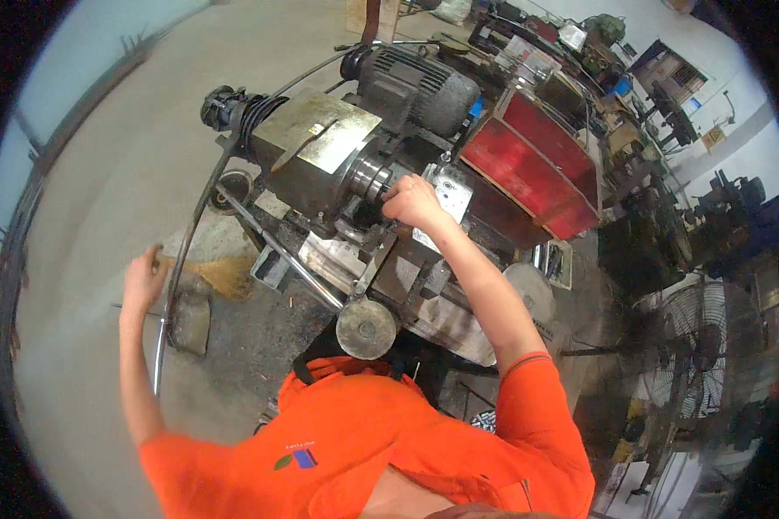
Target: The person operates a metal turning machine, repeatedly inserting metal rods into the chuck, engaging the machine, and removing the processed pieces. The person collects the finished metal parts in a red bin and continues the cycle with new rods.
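My right hand (pixel 412 202) is at the front of a lathe's round metal spindle (pixel 369 179). Its fingers are closed; whatever they hold is hidden behind the hand. Off to the left, my left hand (pixel 145 281) is raised beside a long bent lever (pixel 182 251), its fingers loosely bent and apart, with nothing visible in them. The grey headstock (pixel 299 164) carries a bright metal cover plate (pixel 336 143), and a thin dark tool (pixel 301 147) lies on top. Nearest my body is a round grey handwheel (pixel 366 329).
A dark electric motor (pixel 420 86) sits behind the spindle. Beyond my right hand is a red metal box (pixel 532 160). A straw broom (pixel 223 275) lies on the floor near my left hand. At the far right stands a caged fan (pixel 701 346), with cluttered machinery behind it.
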Tool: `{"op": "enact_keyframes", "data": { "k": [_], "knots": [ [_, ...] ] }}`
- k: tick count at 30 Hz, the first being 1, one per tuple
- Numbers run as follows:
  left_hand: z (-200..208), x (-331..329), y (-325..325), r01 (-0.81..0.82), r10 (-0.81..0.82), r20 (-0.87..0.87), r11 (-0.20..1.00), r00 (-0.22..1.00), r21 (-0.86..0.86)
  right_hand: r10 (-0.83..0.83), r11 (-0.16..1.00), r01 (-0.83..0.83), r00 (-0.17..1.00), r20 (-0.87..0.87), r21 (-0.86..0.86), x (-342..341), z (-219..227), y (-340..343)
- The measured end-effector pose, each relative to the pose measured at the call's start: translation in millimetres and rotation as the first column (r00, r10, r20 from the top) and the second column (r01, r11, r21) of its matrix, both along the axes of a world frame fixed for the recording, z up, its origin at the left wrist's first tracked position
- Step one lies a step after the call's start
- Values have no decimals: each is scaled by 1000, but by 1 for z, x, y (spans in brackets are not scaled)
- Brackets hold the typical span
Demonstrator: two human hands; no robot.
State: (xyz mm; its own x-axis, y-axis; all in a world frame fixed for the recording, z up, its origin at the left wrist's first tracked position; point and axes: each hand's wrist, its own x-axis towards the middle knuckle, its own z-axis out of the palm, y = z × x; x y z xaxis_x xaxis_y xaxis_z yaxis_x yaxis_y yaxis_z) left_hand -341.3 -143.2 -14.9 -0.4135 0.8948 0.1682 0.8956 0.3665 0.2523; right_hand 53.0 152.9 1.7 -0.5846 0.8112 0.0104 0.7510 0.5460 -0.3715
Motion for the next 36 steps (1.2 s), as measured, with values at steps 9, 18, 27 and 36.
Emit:
{"op": "enact_keyframes", "data": {
  "k": [9,18,27,36],
  "knots": [
    [-36,29,-19,-207,241,229,965,943,-163,64,997,-64,998,-1,-43,-7,4,7],
    [-61,-85,-22,-259,185,-293,936,938,-238,49,998,-52,995,87,41,-17,8,7],
    [-74,-185,17,-287,219,-514,956,829,-55,67,986,-68,998,15,151,-15,0,10],
    [-83,-45,87,-12,-24,38,684,999,729,199,939,-103,941,-273,328,48,33,-37]
  ]
}}
